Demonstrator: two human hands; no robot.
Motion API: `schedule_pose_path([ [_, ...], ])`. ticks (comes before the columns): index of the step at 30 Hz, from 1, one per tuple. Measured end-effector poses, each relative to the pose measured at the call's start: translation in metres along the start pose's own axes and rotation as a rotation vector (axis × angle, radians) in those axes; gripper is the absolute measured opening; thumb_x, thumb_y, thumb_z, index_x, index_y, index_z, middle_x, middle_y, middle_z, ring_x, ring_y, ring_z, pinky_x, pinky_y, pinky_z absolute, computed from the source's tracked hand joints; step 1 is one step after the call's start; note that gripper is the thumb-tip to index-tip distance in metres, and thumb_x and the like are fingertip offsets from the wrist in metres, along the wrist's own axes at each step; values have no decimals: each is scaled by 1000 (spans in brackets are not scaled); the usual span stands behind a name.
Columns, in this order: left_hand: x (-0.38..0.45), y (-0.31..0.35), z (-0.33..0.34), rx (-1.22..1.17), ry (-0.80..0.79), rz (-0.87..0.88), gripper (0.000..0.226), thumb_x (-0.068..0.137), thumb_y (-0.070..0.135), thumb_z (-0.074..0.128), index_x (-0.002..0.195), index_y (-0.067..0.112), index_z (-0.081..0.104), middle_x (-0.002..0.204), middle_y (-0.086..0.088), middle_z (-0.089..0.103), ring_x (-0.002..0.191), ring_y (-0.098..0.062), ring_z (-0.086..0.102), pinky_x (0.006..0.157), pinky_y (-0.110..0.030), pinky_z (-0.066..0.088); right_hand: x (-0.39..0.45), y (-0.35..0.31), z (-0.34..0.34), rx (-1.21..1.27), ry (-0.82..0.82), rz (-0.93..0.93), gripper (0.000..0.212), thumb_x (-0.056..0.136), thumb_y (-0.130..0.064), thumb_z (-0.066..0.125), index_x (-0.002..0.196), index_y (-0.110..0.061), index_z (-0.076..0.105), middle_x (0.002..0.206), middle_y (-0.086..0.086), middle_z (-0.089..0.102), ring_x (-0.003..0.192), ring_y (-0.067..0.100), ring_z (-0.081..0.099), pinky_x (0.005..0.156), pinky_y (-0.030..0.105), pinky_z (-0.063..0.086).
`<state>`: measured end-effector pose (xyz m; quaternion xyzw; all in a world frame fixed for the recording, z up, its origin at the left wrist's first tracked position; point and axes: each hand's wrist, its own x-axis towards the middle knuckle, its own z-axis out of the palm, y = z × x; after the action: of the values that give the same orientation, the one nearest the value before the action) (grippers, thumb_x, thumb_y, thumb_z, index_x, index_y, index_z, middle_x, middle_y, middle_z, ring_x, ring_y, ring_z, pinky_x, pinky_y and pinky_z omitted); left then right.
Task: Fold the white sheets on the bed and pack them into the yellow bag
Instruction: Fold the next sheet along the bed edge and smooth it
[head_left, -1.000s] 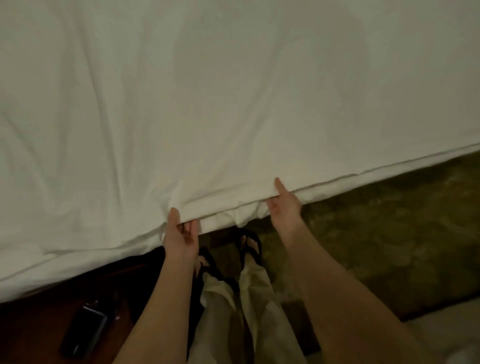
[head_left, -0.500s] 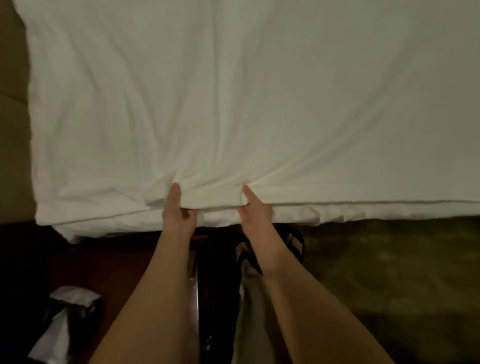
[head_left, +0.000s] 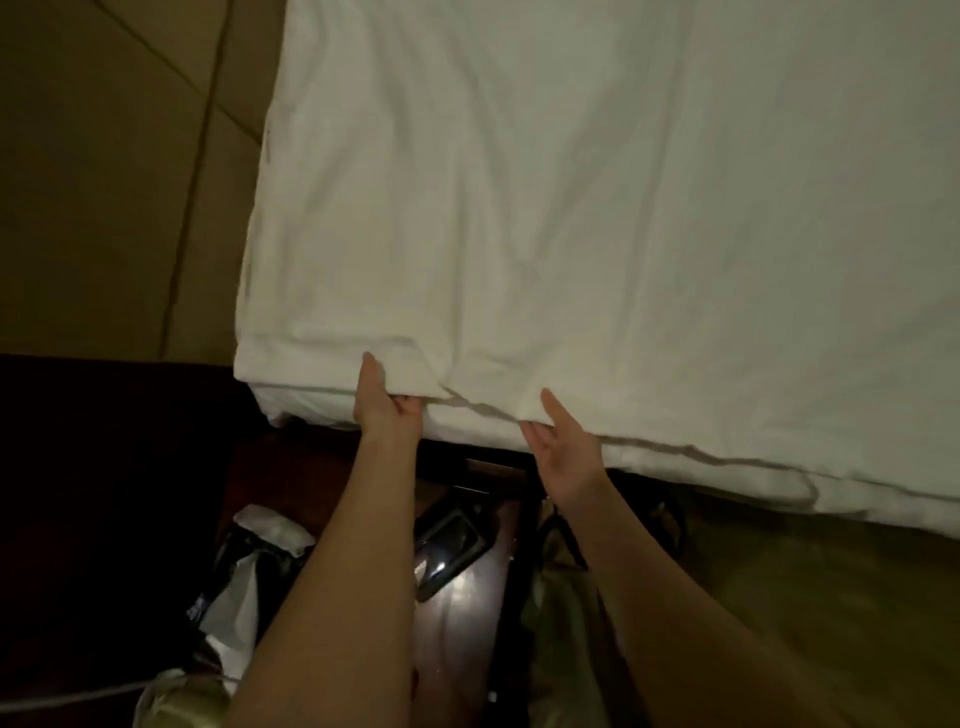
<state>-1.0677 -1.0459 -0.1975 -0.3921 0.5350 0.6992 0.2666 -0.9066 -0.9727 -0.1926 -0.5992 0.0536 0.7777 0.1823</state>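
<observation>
At the bottom of the frame two bare forearms rise from the lower centre toward the near edge of the bed. Beneath them, in the lower middle, a dark glossy worktop (head_left: 467, 613) carries a dark phone-like object (head_left: 447, 545), with a pale crumpled wrapper (head_left: 270, 535) at lower left; these lie well below the linen and take no part in the work.

The left hand (head_left: 382, 400), just left of centre, grips the hem of the white sheet (head_left: 571, 234): its thumb lies on top of the cloth and its fingers are curled under the edge, so the fabric is pinched between them. This hold probably anchors the hem near the corner so that the edge can be lifted or drawn straight for a fold.

The right hand (head_left: 563, 447), just right of centre, has its thumb on top of the sheet and its fingers reaching to the hem below; they look fairly straight, and whether they clasp the cloth cannot be told. It seems placed beside the left to take up the same edge, since two holds on one hem keep it level.

Beyond the hands the sheet spreads flat over the bed (head_left: 779, 483), filling the centre and right up to the top edge, lightly creased, its left border running down the upper left. A tiled floor (head_left: 104, 182) fills the upper left corner. The yellow bag is not in view, so folding looks to be at an early stage.
</observation>
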Motion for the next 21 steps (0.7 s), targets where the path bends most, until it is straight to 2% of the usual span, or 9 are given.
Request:
schedule_pose_path([
  [3,17,33,-6,28,187,196,63,82,14,74,137,21,45,126,-7,58,107,-24,62,87,-48,55,5,17,12,-48,39,-5,26,96,-7,55,121,-1,55,122,13,59,88,19,62,83,30,52],
  [7,41,77,-21,264,281,386,93,73,20,76,148,33,24,136,-5,49,114,-23,56,94,-46,51,14,28,18,14,139,-108,15,94,-12,60,107,-5,60,107,10,62,92,21,66,54,21,55],
  [10,57,98,-30,436,251,371,79,84,20,67,150,28,25,143,-5,44,120,-24,51,100,-45,48,25,26,14,152,-163,-159,22,106,-18,35,122,-18,49,123,9,61,70,5,70,72,16,53],
  [12,65,109,-33,496,215,336,67,88,20,63,147,25,32,140,-5,45,118,-25,52,97,-47,50,22,30,20,213,-18,63,22,104,-25,41,126,-25,37,132,-4,47,73,-2,69,80,18,52],
  [13,69,113,-34,509,207,338,66,88,18,62,147,24,32,139,-5,46,116,-24,52,95,-47,51,25,32,21,148,73,62,30,102,-25,47,130,-22,39,127,-1,50,80,2,69,79,19,53],
  [15,72,120,-35,509,229,320,76,86,14,61,151,26,23,139,-5,45,115,-24,52,92,-47,52,11,41,29,-40,44,71,38,99,-24,52,133,-9,46,122,9,56,104,13,64,79,21,54],
  [17,74,126,-39,551,270,301,78,84,14,61,151,28,22,136,-3,46,113,-25,53,88,-44,54,11,49,44,-49,34,111,38,102,-19,41,137,-4,44,137,15,51,126,23,52,95,22,48],
  [19,77,131,-42,624,252,310,51,85,10,57,134,21,49,121,-3,56,107,-25,58,80,-39,57,9,59,57,49,-27,160,44,105,-15,21,146,-9,34,152,16,33,141,26,31,114,26,27],
  [21,79,136,-47,642,230,310,27,87,9,57,113,16,61,107,-4,61,89,-19,61,67,-33,56,9,66,65,46,-40,120,48,104,-15,12,147,-10,29,154,15,29,144,27,25,117,28,18],
])
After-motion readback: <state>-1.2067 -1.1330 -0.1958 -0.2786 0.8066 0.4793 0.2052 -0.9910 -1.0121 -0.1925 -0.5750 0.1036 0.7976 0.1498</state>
